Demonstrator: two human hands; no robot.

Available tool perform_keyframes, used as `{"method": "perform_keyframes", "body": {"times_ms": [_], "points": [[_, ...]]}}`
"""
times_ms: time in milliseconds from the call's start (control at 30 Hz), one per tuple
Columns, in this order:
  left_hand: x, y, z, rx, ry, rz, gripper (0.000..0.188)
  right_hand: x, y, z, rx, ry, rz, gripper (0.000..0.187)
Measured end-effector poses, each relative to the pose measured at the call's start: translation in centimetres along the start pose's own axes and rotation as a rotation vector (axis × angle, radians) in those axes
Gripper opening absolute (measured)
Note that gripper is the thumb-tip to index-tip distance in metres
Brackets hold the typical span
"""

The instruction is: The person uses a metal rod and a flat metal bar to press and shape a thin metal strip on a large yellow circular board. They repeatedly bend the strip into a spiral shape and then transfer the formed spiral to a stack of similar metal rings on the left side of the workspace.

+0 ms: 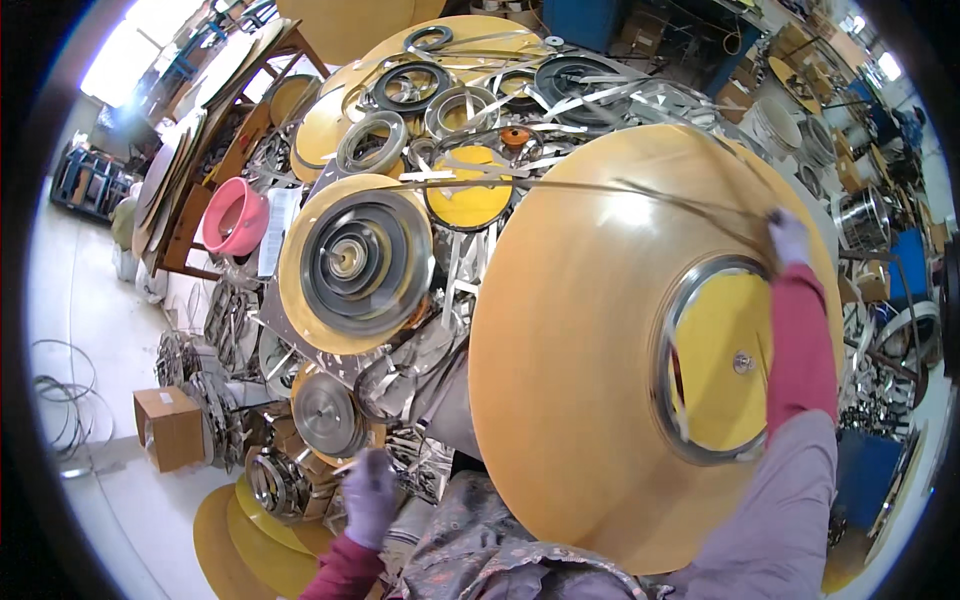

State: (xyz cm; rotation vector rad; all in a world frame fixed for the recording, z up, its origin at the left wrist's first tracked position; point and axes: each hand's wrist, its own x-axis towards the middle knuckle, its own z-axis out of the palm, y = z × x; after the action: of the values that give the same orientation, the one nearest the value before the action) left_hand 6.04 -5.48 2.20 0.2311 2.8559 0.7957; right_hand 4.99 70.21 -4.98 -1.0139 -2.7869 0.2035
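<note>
My right hand, in a pale glove, is at the right side of a big tan disc. Its fingers are closed around a thin dark strip, blurred near the hand. This strip stretches left across the disc's upper part toward a smaller tan disc with grey stepped rings. A metal ring surrounds the yellow centre plate of the big disc. Low on the left, my gloved left hand is curled beside a small grey reel. What it holds, if anything, is too small to make out.
Coils, rings and loose strips crowd the bench between and behind the discs. A pink basin stands at the left by a wooden rack. On the floor are a cardboard box and yellow discs. Metal parts crowd the right.
</note>
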Motion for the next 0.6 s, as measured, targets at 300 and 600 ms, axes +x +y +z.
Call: {"method": "perform_keyframes", "body": {"times_ms": [300,600], "points": [[5.8,-15.0,-0.8,0.284,0.263,-0.377,0.037,-44.5,41.3,-6.4,-0.098,-0.001,0.838,0.036],[15.4,-11.6,1.1,0.372,0.108,-0.180,0.050,-66.1,35.3,-16.0,-0.981,-0.602,0.525,0.033]]}}
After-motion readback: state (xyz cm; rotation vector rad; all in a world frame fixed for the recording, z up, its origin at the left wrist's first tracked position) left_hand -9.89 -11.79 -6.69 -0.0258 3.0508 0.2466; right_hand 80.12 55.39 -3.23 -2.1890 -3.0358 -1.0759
